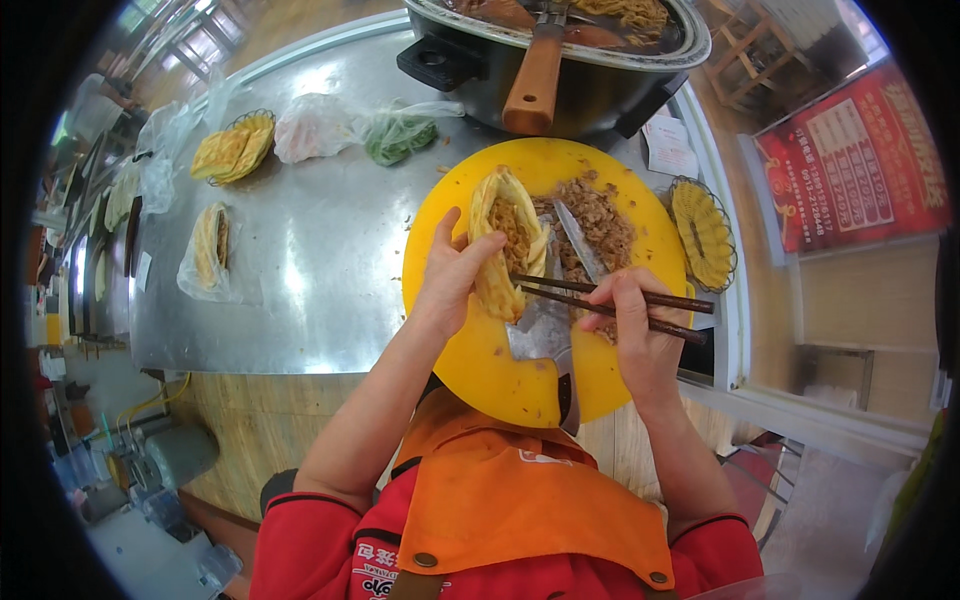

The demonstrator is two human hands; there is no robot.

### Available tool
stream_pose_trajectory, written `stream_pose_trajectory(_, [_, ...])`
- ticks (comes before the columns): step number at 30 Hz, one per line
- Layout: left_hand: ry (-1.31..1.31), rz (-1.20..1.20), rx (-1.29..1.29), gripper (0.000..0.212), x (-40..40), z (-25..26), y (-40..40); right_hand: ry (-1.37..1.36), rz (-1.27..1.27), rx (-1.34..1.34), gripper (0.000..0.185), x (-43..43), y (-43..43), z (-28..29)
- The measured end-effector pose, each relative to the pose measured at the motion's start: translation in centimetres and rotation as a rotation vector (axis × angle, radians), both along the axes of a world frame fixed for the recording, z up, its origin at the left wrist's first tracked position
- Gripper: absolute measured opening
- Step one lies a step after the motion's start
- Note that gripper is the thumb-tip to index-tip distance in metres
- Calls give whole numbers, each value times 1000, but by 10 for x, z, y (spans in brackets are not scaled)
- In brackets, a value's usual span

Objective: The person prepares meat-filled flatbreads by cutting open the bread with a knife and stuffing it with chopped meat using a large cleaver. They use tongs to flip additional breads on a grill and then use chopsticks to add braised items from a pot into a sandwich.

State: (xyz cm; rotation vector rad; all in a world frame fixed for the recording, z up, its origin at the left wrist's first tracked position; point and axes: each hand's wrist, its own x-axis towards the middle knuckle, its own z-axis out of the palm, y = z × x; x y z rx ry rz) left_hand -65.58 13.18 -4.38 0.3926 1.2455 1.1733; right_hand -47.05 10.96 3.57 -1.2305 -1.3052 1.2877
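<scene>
My left hand (450, 281) holds a split flatbread (501, 296) over a round yellow cutting board (457, 352), its opening facing up. Shredded brown filling (517, 236) shows inside the bread. In my right hand (639, 322) is a pair of dark chopsticks (679, 301), their tips at the lower part of the opening. Chopped brown meat (600, 214) is heaped on the board's right side. A narrow metal blade (579, 236) lies across the meat. Below the bread rests a cleaver (544, 337), its handle towards me and its upper part partly hidden.
Behind the board stands a dark pot (480, 82) of food, with a wooden-handled utensil (536, 75) across its rim. The steel counter (330, 300) holds a bagged filled flatbread (210, 251), a basket of flatbreads (234, 148) and bagged greens (401, 139). A yellow woven basket (703, 234) sits right.
</scene>
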Motion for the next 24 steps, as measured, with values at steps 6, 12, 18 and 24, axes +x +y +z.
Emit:
stream_pose_trajectory(6, [44, 30, -32, 97, -5, -3, -2, -188, 202, 324, 22, 20, 4, 43])
stream_pose_trajectory(12, [41, 6, -39, 96, -4, -1, -1, 3, -4, 220, 18, 30, 0, 18])
stream_pose_trajectory(18, [80, -38, -39, 87, -3, 1, -2, -89, 107, 215, 19, 6, -4, -21])
stream_pose_trajectory(24, [65, -59, -27, 58, -11, -23, -8, 75, -184, 58, 32, 35, 3, -41])
